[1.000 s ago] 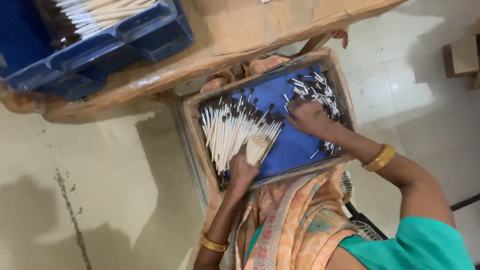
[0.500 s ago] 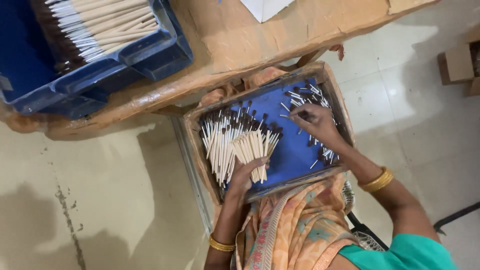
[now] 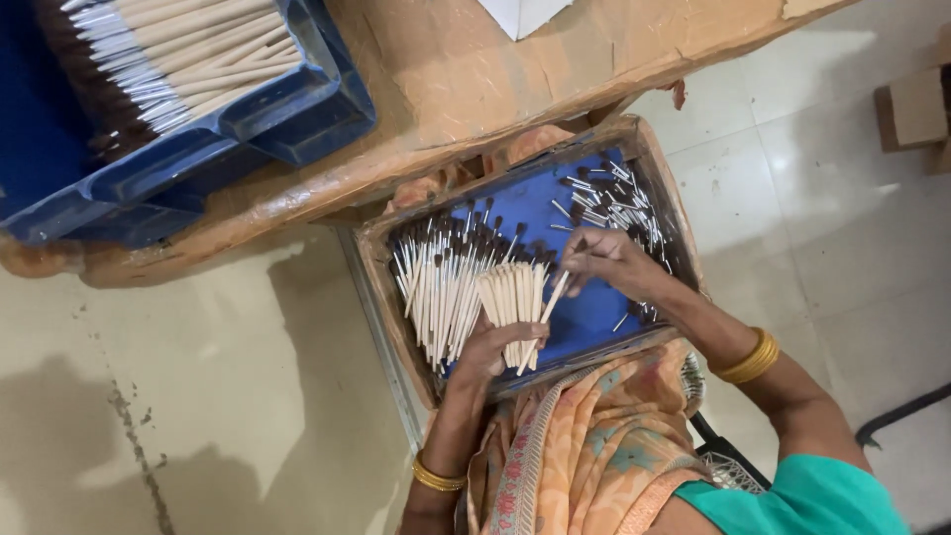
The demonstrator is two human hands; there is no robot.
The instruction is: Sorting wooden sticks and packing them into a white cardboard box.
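Pale tiled floor [image 3: 198, 396] below. Blue-lined tray [image 3: 386, 297] at frame centre, across lap. Left hand [image 3: 490, 347] grips fanned stick bundle [image 3: 515, 302], tips aligned; right hand [image 3: 604, 263] pinches one stick [image 3: 551, 297] against it.

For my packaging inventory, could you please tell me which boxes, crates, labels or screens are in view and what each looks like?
Blue plastic crate: top left on the table, rectangular, full of pale sticks.
Shallow cardboard tray: on the person's lap, brown walls, blue floor.
Cardboard box: right edge on the floor, brown, partly cut off.
White sheet: top edge, on the table.
No labels or screens show.
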